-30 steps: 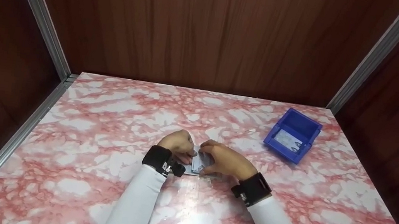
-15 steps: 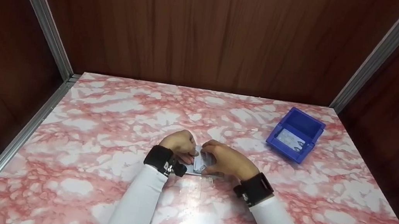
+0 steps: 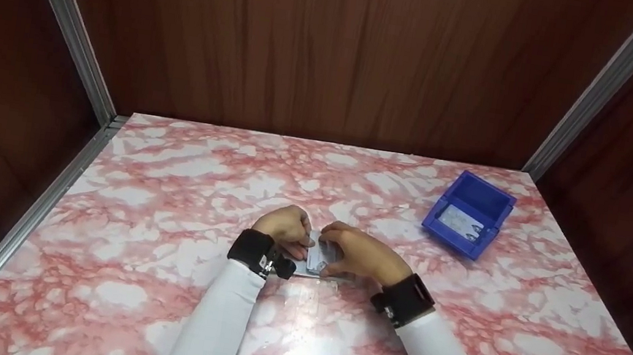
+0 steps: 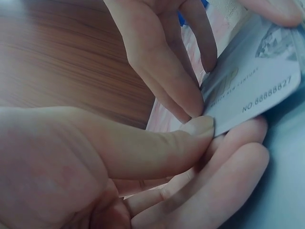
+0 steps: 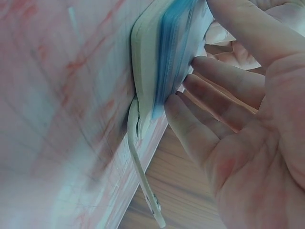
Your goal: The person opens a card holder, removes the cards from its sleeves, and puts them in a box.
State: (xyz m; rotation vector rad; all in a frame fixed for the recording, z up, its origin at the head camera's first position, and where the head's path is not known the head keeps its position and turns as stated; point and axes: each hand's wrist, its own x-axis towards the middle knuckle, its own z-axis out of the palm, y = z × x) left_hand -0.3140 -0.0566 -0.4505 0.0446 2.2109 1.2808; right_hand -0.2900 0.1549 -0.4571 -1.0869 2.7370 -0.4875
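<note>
A silvery VIP card (image 4: 257, 90), with a printed number and a diamond picture, lies between my hands in the middle of the table. With thumb and fingers, my left hand (image 3: 284, 229) pinches one corner of it. My right hand (image 3: 367, 256) grips the same card by its opposite edges, thumb on the near side and fingers on the far side. Beneath is a pale card holder (image 5: 145, 52) with a stack of bluish clear sleeves (image 5: 174, 43), lying on the table. Its strap (image 5: 143, 176) sticks out past the edge. Whether the card sits partly in a sleeve is hidden.
A blue plastic bin (image 3: 481, 194) stands at the table's right rear with at least one pale card (image 3: 460, 222) in it. Brown wood-grain panels (image 3: 334, 50) enclose the back and sides of the pink-and-white marbled table (image 3: 200, 167).
The head view has shifted slightly. Both hands keep their hold on the card, with hardly any visible movement.
</note>
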